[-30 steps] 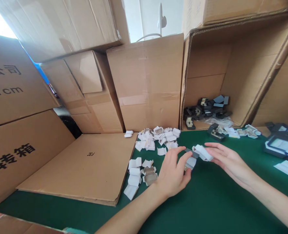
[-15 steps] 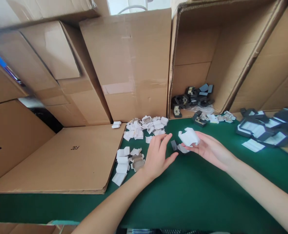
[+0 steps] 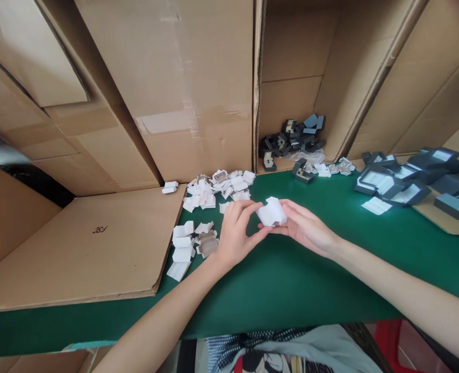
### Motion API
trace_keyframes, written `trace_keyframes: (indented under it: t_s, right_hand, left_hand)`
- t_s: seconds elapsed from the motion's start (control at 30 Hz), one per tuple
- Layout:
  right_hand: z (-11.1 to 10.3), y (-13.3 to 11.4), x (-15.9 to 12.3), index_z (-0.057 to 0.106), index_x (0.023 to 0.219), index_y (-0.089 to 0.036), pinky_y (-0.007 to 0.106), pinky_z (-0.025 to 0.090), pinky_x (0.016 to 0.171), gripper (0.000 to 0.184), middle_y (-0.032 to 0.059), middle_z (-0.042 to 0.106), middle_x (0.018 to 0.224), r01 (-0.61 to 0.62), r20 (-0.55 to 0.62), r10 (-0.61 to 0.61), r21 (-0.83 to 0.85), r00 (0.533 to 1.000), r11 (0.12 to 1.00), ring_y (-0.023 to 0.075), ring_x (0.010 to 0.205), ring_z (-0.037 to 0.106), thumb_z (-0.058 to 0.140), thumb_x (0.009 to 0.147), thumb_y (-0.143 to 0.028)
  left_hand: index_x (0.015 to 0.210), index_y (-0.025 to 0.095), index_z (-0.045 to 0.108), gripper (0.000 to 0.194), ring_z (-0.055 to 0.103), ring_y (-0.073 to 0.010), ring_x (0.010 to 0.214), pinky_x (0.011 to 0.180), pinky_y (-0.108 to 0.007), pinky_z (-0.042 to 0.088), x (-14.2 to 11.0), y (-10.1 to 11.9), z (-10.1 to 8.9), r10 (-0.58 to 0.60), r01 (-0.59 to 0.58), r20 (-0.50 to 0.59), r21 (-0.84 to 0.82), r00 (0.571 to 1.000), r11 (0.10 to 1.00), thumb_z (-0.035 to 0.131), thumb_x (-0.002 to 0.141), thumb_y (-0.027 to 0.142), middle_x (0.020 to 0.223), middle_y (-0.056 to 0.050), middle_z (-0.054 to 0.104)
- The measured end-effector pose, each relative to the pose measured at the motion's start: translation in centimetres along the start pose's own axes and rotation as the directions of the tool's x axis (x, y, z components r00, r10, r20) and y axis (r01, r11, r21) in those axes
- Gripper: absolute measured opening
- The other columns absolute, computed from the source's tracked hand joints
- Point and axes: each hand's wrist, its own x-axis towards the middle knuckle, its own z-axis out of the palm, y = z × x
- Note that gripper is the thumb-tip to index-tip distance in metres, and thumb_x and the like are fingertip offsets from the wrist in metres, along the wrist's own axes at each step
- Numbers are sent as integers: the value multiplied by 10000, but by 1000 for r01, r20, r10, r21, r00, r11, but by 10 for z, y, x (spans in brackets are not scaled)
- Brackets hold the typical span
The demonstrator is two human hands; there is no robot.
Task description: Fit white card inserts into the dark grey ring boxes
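Note:
Between my two hands is a small white folded card insert point(image 3: 272, 212) with cut-out edges, raised over the green table. My right hand point(image 3: 305, 228) grips it from the right, fingers behind and below. My left hand point(image 3: 237, 228) pinches its left edge between thumb and fingertips. Just left of that hand lie white folded inserts point(image 3: 183, 242) in a column and a grey-brown opened insert point(image 3: 207, 243). Behind it spreads a heap of white card pieces point(image 3: 202, 192). Whatever lies directly under the held insert is hidden by my hands.
Dark small boxes point(image 3: 303, 137) lie inside an open carton point(image 3: 332, 77) at the back. More dark boxes with white linings point(image 3: 388, 181) are piled at right, near a flat white card point(image 3: 376, 205). A flat cardboard sheet point(image 3: 77, 259) covers the left of the green table point(image 3: 311, 290).
My right hand has brought the white insert left to my left hand, whose fingers have closed on its edge. The dark-grey piece below it is out of sight. The view has tilted down.

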Motion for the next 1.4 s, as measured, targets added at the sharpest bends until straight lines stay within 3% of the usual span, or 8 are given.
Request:
trace_keyframes:
  t_s: [0.1, 0.17, 0.33, 0.43, 0.63, 0.8, 1.17, 1.4]
  right_hand:
    - [-5, 0, 0, 489, 1099, -229, 474, 544, 856, 253, 73, 630, 1122, 105, -35, -115, -219, 993, 970, 209, 958, 649, 465, 913, -399]
    - [-9, -2, -1, 473, 1155, -241, 449, 563, 824, 321, 83, 606, 1164, 191, -47, -233, -433, 971, 881, 214, 974, 637, 522, 882, -403]
    - [-17, -13, -5, 471, 1272, -276, 449, 487, 959, 481, 86, 486, 1349, 385, 194, -448, -837, 873, 389, 268, 1226, 479, 610, 825, -387]
    - [-20, -15, -4, 473, 1289, -268, 457, 452, 1000, 478, 85, 528, 1305, 431, 301, -444, -873, 844, 227, 263, 1221, 486, 591, 839, -376]
    - [-26, -11, -2, 519, 1247, -222, 410, 507, 908, 442, 95, 606, 1182, 433, 327, -463, -890, 824, 144, 241, 1106, 565, 608, 833, -352]
    - [-32, -8, 0, 579, 1187, -189, 430, 514, 860, 418, 101, 669, 1079, 488, 419, -492, -873, 763, 12, 248, 1001, 616, 636, 811, -364]
    - [-32, 4, 2, 612, 1161, -224, 471, 510, 860, 423, 84, 690, 1059, 492, 382, -468, -860, 797, 137, 258, 948, 642, 653, 786, -415]
    - [-29, 4, 2, 586, 1167, -177, 427, 503, 778, 421, 108, 693, 999, 543, 489, -483, -839, 727, -33, 247, 891, 639, 657, 794, -360]
  left_hand:
    - [1179, 206, 486, 395, 507, -216, 1007, 843, -368, 425, 0, -1, 0, -5, 5, 15, 8, 1000, 1000, 615, 816, 290, 1100, -89, 556]
    - [1185, 205, 491, 399, 506, -219, 1002, 838, -371, 425, 1, -2, 0, 1, -1, 15, 33, 1000, 999, 607, 810, 273, 1093, -89, 558]
    - [1214, 203, 487, 433, 500, -228, 991, 821, -379, 427, 2, -3, -1, 48, -52, 38, 102, 998, 993, 592, 798, 257, 1076, -97, 548]
    - [1220, 207, 487, 436, 504, -228, 985, 820, -383, 432, 2, -5, 0, 55, -59, 39, 110, 998, 992, 585, 798, 255, 1065, -98, 545]
    - [1227, 194, 475, 436, 510, -223, 986, 819, -372, 431, 2, -7, 0, 63, -70, 75, 102, 995, 992, 590, 815, 277, 1072, -96, 565]
    - [1186, 191, 496, 387, 519, -225, 981, 814, -372, 435, 2, -8, -1, 84, -91, 120, 53, 989, 994, 596, 833, 314, 1083, -93, 601]
    - [1200, 187, 494, 385, 539, -218, 1005, 843, -387, 470, -1, -12, 2, 179, -174, 165, -46, 970, 984, 593, 847, 301, 1122, -111, 602]
    - [1123, 197, 504, 368, 579, -196, 1011, 864, -354, 500, 0, -8, 1, 136, -109, 122, -206, 983, 973, 655, 800, 289, 1079, -79, 628]
